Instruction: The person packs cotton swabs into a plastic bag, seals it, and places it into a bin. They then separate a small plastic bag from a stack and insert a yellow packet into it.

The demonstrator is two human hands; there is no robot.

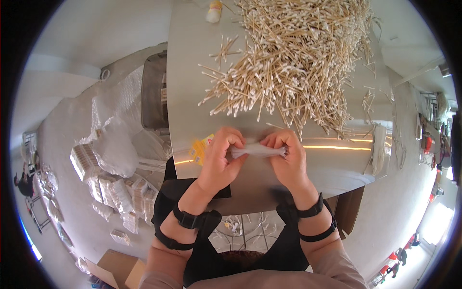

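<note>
Between my two hands a whitish, see-through plastic bag [260, 150] is stretched sideways just above the near part of the table. The fingers and thumb of my left hand [220, 159] pinch its left end. My right hand [290, 158] grips the opposite end the same way. Blur and the fingers hide whether it is one bag or more. Beside my left hand lie yellow printed cards [198, 150], partly covered by it. Beyond both hands spreads a large heap of cotton swabs [293, 62] with wooden sticks and white tips.
The shiny metal table [187, 96] carries a small bottle [214, 11] at the far left and flat plastic bags [379, 149] along the right edge. A grey bin [153, 91] stands left of it. Wrapped packs [113, 192] and an opened cardboard box [115, 269] lie on the floor.
</note>
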